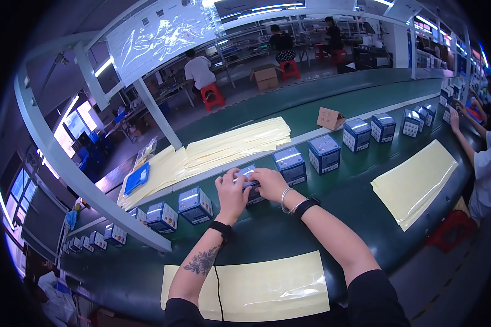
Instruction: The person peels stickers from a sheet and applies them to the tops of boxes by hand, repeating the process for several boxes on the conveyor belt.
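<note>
Both the left hand (232, 192) and the right hand (269, 184) are, as I see from here, clasped around one blue box (247, 170).

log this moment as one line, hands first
left hand: touching blue box; right hand: touching same box; other boxes: rowed along green conveyor; yellow sheet: lying at near edge

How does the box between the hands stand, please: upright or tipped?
Upright: the box shows its top upward, between left hand and right hand.
</note>
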`<state>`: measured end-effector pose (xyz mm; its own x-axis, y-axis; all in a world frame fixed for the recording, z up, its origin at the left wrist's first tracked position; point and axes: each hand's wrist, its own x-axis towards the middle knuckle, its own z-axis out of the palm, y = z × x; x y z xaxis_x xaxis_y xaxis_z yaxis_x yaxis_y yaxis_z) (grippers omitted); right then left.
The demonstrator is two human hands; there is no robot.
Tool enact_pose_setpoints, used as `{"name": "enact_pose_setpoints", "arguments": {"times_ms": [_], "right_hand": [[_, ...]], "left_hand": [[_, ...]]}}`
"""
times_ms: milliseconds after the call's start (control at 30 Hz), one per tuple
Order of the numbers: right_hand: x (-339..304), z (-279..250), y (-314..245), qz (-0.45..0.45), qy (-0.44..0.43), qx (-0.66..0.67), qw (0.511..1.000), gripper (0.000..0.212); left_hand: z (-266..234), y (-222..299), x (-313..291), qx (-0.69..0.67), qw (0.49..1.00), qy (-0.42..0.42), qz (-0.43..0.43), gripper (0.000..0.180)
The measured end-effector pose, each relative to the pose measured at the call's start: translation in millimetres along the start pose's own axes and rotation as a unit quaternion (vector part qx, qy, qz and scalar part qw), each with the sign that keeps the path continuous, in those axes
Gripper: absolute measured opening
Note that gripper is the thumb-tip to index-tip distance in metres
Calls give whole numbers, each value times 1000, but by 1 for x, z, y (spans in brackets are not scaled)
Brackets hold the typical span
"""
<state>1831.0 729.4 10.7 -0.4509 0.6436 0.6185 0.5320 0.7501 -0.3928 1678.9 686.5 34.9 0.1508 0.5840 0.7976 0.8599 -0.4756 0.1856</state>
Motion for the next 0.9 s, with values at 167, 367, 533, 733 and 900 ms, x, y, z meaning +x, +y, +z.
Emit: {"name": "enact_pose_setpoints", "arguments": {"times_ms": [167, 367, 533, 733, 900], "right_hand": [[-6, 0, -5, 24, -16, -8, 1000, 30], [15, 1, -14, 70, -97, -93, 988, 26], [-8, -65, -57, -7, -192, -95, 977, 39], [-180, -109, -179, 18, -312, 32, 949, 56], [-222, -77, -221, 140, -204, 19, 969, 49]], "left_hand": [[-6, -7, -13, 93, 987, -36, 126, 13], [-8, -20, -7, 147, 977, -128, 90, 28], [-102, 54, 14, 119, 969, -189, 101, 35], [-208, 131, -120, -80, 924, -372, -28, 32], [-178, 135, -203, -120, 910, -365, -153, 32]]}}
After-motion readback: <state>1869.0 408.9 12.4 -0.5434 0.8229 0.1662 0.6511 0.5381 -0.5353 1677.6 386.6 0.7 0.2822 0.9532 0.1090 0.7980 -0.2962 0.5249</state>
